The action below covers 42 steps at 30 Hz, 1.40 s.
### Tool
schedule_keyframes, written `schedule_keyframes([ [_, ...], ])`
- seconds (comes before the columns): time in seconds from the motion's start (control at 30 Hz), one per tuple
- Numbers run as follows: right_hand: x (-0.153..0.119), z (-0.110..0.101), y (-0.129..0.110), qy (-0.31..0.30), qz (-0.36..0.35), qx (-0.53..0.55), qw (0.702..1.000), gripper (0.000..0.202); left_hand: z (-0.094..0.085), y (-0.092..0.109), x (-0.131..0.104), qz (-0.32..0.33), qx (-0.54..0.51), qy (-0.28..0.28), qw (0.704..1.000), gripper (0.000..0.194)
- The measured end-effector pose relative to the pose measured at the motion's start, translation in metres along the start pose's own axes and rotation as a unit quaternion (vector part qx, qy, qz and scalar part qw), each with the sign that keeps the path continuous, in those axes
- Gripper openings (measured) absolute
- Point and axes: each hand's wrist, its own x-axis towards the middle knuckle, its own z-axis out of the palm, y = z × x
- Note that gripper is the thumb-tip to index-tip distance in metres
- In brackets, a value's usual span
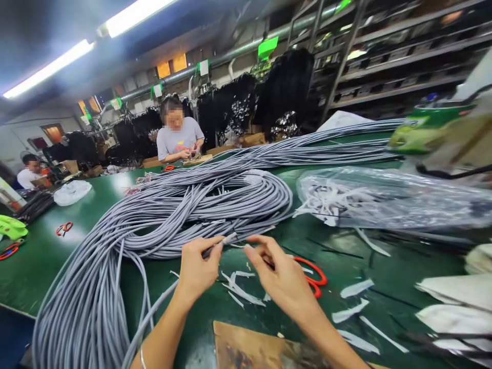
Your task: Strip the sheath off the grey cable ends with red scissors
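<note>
My left hand (202, 266) is closed in a pinch around a grey cable (165, 294), close to its end. The cable's pale tip (230, 238) sticks out past the thumb and forefinger. Just right of that tip is my right hand (274, 274), its thumb and forefinger apart and its other fingers curled. Red-handled scissors (315, 277) show behind the right hand; their blades are hidden by it. Under and between the hands, white strips (242, 289) are scattered over the green table (196, 328).
A large bundle of grey cables (134, 225) spreads across the table. At right are a clear plastic bag (403, 197) with white strips and white gloves (457, 302). A brown board (265, 348) is at the front edge. A person (179, 133) works across the table; small red-handled snips (64, 228) lie left.
</note>
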Motion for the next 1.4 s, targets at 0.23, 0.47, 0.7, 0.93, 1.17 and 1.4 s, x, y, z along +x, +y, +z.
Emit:
schedule_keyframes([
  [0.23,-0.008,0.003,-0.006,0.008,-0.085,-0.065,0.994,0.038,-0.001,0.007,-0.003,0.011,0.020,-0.008,1.000,0.023],
  [0.47,-0.009,0.002,-0.008,0.001,-0.064,-0.074,0.995,0.042,0.004,0.005,-0.006,0.034,0.050,-0.011,0.998,0.022],
  [0.7,-0.014,0.005,-0.004,0.019,-0.069,-0.054,0.996,0.037,0.011,0.008,-0.012,0.033,0.054,-0.022,0.998,0.021],
  [0.93,-0.028,0.009,-0.011,0.060,-0.265,-0.094,0.958,0.030,0.010,-0.003,-0.001,-0.051,0.044,0.003,0.998,0.019],
  [1.17,-0.010,0.005,-0.005,0.073,-0.148,-0.151,0.975,0.032,0.008,-0.002,0.001,-0.092,-0.131,-0.007,0.987,0.022],
  [1.4,-0.012,0.012,-0.006,0.061,-0.154,-0.122,0.979,0.030,0.004,0.000,0.000,-0.113,-0.198,-0.063,0.972,0.028],
])
